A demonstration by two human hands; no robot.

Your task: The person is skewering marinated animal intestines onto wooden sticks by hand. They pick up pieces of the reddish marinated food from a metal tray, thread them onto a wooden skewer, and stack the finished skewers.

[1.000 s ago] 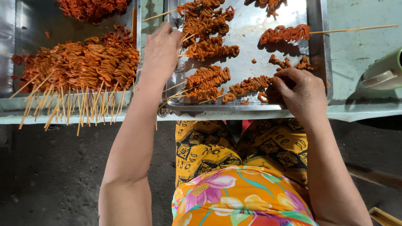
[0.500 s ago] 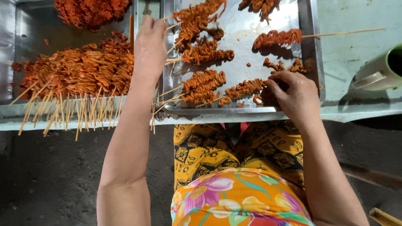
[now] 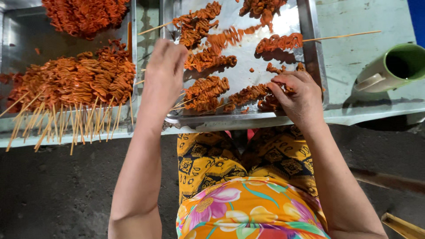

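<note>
Left hand [image 3: 163,75] over the gap between two steel trays, palm down, fingers together and reaching toward the left rim of the right tray [image 3: 310,48]; seen from the back, so no telling whether anything is pinched underneath. Just beside its fingertips, a skewer [image 3: 195,24] of orange marinated meat, its bare stick poking out over the tray's rim toward the left.

Right hand [image 3: 297,95] at the near right part of the same tray, fingers curled down and closed on a meat piece [image 3: 270,102] (small, orange-red, mostly hidden under the knuckles). Touching that hand on its left, a loaded skewer [image 3: 248,94] lying flat on the tray. Further loaded skewers spread over the tray's floor, one long skewer [image 3: 283,42] with its stick running out over the right rim.

On the left, a second tray [image 3: 26,35] holding a thick skewer pile [image 3: 75,82], sticks fanned out over the near edge. Behind that pile, a loose meat heap [image 3: 84,13] of the same colour.

Both trays on a pale tabletop [image 3: 349,31]. Well to the right of the right hand, a green mug [image 3: 392,66], tipped toward the camera, handle to the left.

Below the tabletop's edge, a lap in yellow patterned cloth and a bright floral top; dark floor on either side.
</note>
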